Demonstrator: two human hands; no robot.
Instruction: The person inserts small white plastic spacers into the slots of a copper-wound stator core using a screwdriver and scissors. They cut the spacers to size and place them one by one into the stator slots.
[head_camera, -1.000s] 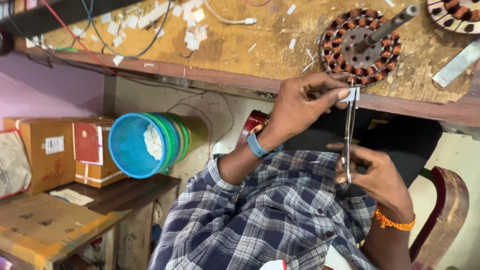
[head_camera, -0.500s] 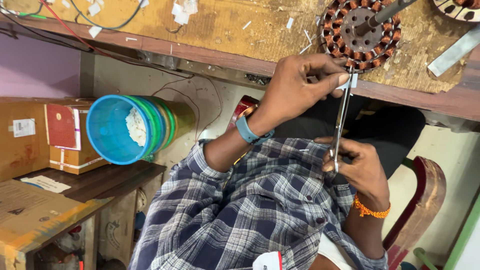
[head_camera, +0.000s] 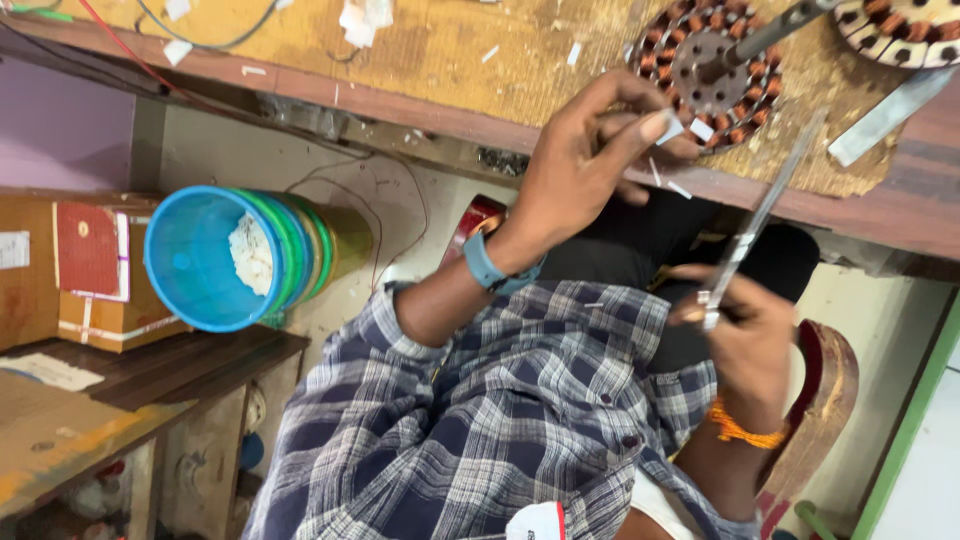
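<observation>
Pinching paper slip (head_camera: 671, 128), gripping metal strip (head_camera: 757, 222)

Worn wooden workbench (head_camera: 420, 60) with paper scraps and wires; pale stained wall (head_camera: 400, 220) beneath; purple wall (head_camera: 60, 130) beside; dark wooden shelf (head_camera: 150, 370) bearing cardboard boxes (head_camera: 90, 270) and stacked plastic tubs (head_camera: 250, 255); green-edged frame (head_camera: 915, 410).

The person wears a plaid shirt (head_camera: 500, 420) checked in navy, grey and white, its sleeve rolled back above the forearm, with small dark buttons down the front. Just behind the left hand (head_camera: 580, 165) sits a blue wristband (head_camera: 487, 267). Just behind the right hand (head_camera: 745, 335) an orange thread bracelet (head_camera: 738, 430) circles the wrist.
</observation>
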